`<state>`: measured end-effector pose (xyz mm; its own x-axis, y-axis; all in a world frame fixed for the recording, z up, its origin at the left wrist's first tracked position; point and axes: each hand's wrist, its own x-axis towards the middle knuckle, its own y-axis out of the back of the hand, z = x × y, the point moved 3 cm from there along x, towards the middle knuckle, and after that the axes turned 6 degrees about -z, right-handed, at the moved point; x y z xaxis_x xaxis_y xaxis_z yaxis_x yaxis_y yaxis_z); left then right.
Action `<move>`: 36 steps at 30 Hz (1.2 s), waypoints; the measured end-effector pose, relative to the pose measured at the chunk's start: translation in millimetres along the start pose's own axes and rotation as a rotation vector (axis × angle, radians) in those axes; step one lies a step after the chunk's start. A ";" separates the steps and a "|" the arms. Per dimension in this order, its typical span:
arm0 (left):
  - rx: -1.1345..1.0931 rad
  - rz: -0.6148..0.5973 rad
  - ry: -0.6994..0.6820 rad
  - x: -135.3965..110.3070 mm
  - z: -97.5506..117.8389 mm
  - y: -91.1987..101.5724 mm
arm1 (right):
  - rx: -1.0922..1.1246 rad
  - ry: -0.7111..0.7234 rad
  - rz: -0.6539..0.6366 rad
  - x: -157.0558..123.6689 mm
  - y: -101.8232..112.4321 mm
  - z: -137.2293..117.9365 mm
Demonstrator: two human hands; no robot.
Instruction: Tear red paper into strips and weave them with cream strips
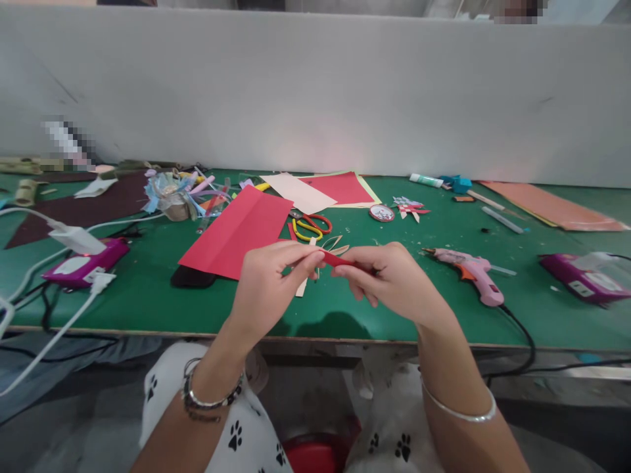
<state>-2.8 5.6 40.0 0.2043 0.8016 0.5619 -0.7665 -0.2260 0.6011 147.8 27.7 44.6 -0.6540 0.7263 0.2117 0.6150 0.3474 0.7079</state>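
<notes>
A narrow red paper strip (336, 260) is stretched between my two hands, above the front part of the green table. My left hand (276, 276) pinches its left end between thumb and fingers. At the other end, my right hand (387, 276) grips the strip, and part of it is hidden behind the fingers. Just beyond my left hand lies a red paper sheet (241, 230) with a crease. Scissors (310, 225) with red and yellow handles rest behind my hands. Thin cream paper strips (302, 288) lie under and between the hands.
A pink glue gun (468, 268) lies to the right, its cord running over the table edge. Purple power strips (86, 263) with white cables sit at the left and far right. A pink sheet (300, 192), a glue stick (426, 180) and a round tin (381, 213) lie near the grey partition (315, 92).
</notes>
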 end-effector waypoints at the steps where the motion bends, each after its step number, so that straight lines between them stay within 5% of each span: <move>1: -0.013 0.014 0.026 0.1 -2.3 1.9 | -0.003 -0.007 0.000 -0.3 0.8 0.7; 14: -0.130 0.105 0.237 3.2 -32.9 24.9 | 0.157 -0.093 0.046 -8.6 20.5 22.3; 27: -0.208 0.221 0.242 6.0 -43.1 19.6 | 0.659 -0.139 0.533 1.5 22.4 51.6; 36: -0.223 0.261 0.249 6.2 -42.6 18.5 | 0.253 -0.094 0.642 -1.1 28.6 39.7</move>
<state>-41.6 30.0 30.4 -0.1462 0.8487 0.5083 -0.8915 -0.3358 0.3042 183.5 60.4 37.8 -0.0929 0.8789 0.4679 0.9585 -0.0483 0.2810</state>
